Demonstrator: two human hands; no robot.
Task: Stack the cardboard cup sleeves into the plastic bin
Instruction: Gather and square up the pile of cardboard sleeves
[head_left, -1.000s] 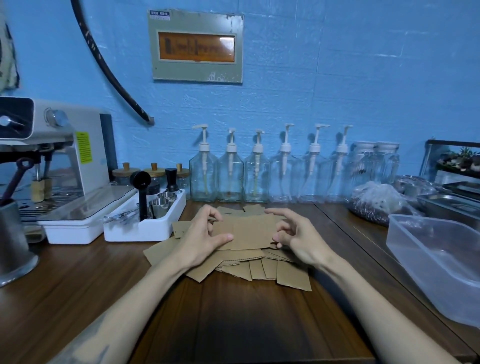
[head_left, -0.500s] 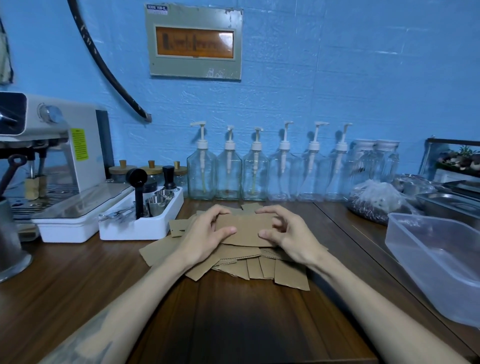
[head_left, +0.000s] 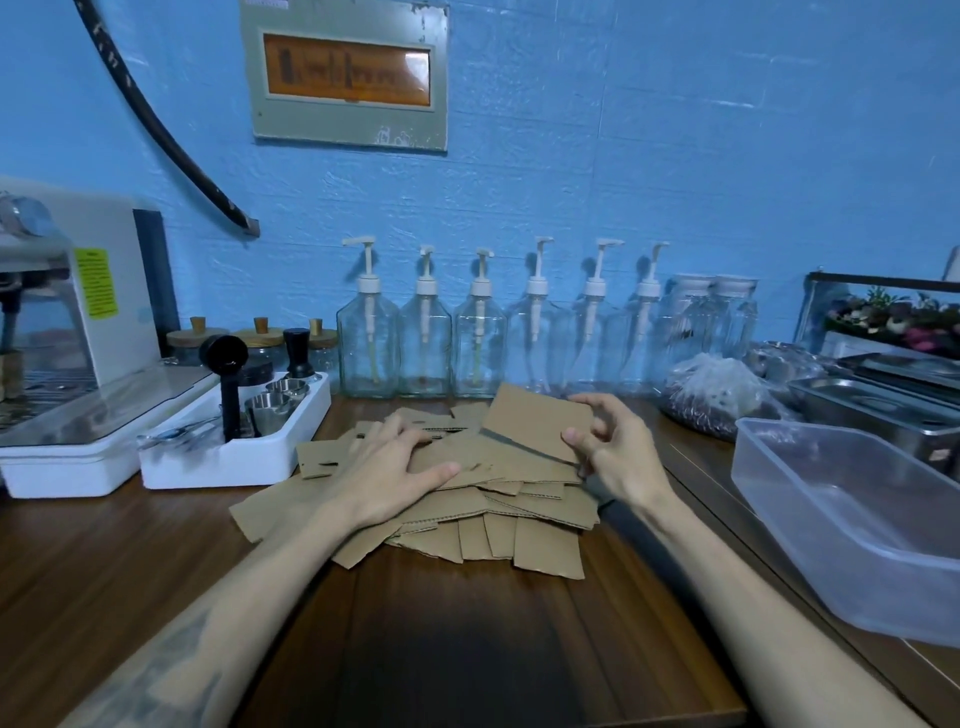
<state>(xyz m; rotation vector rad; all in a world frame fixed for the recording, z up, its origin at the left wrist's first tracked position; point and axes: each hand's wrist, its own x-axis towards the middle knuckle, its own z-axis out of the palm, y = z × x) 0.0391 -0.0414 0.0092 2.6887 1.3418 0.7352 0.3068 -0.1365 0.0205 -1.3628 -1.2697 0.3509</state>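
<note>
A loose pile of flat brown cardboard cup sleeves (head_left: 498, 525) lies in the middle of the wooden counter. My left hand (head_left: 395, 467) rests flat on the pile, fingers spread, pressing it down. My right hand (head_left: 613, 447) pinches the right edge of one sleeve (head_left: 535, 421), which is lifted and tilted above the pile. The clear plastic bin (head_left: 852, 525) stands at the right, apart from both hands, with nothing visible inside.
A row of glass pump bottles (head_left: 478, 332) lines the blue wall behind the pile. A white tray of coffee tools (head_left: 234, 447) and an espresso machine (head_left: 67, 322) stand at the left. Steel trays (head_left: 872, 405) and a bagged item (head_left: 711, 395) sit behind the bin.
My right hand has raised one sleeve off the top of the pile and shifted right. My left hand has flattened onto the pile.
</note>
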